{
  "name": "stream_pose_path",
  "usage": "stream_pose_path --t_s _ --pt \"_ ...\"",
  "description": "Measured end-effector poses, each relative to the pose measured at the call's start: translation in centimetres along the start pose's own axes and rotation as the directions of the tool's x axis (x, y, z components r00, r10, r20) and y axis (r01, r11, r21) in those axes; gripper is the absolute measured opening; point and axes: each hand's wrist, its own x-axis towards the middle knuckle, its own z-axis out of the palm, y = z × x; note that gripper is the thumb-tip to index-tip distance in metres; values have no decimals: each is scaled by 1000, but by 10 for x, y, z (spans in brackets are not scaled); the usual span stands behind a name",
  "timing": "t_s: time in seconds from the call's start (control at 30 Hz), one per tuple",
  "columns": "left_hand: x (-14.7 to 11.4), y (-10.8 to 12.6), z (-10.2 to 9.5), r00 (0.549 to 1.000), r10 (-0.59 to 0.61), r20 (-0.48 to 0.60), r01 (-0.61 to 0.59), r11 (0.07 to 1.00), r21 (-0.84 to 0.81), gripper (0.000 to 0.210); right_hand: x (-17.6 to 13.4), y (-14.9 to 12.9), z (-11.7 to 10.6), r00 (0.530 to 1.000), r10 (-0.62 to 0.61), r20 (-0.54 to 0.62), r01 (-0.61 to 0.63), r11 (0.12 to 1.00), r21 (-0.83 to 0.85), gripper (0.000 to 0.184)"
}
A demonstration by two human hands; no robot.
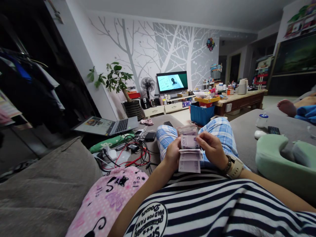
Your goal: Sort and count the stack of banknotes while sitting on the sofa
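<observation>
A bundle of purple-white banknotes (189, 157) is held over my lap, several of its notes folded down and fanned toward my belly. My left hand (173, 152) is closed round the bundle's left side. With thumb and fingers, my right hand (212, 148) pinches the right edge of the upper note. More banknotes (187, 129), brownish in colour, lie just beyond, between my knees in blue-and-white checked trousers (219, 131). A dark bracelet and a pale watch (235, 167) are on my right wrist.
Left of me are a laptop (108, 126), tangled cables (140, 153) and a pink blanket (116, 194). A green neck pillow (278, 161), a lidded jar (262, 120) and a remote (274, 130) lie on the right. Another person's foot (286, 107) shows at far right.
</observation>
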Motion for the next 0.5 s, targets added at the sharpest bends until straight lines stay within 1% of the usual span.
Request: stream_pose_path --t_s 0.07,0.13,0.23,0.3,0.33,0.4,0.47,0.5 --pt "-1 0 0 998 36 -50 -34 999 39 21 0 0 0 1000 -1 4 1 1000 -8 25" --pt "1 -2 -2 997 35 -64 -32 998 47 17 0 0 0 1000 -7 5 7 1000 -16 24" --pt "9 -6 -8 999 54 -9 -53 998 43 15 -1 -1 -1 999 -43 13 44 998 -48 23" --pt "13 -8 -11 999 50 3 -50 998 40 17 -2 -3 -1 997 -74 32 77 994 -81 22" --pt "13 -8 -12 1000 20 2 -20 999 26 19 -2 -4 -2 995 -91 44 95 991 -94 22" --pt "12 -6 -11 997 -75 8 75 997 -24 22 -3 -7 -2 990 -125 72 132 985 -108 21" --pt "10 -4 -9 988 -146 47 148 987 -63 25 -4 -9 -3 983 -153 98 163 980 -111 19" --pt "10 -4 -9 985 -159 67 164 984 -69 26 -4 -10 -3 981 -162 109 174 978 -111 18"
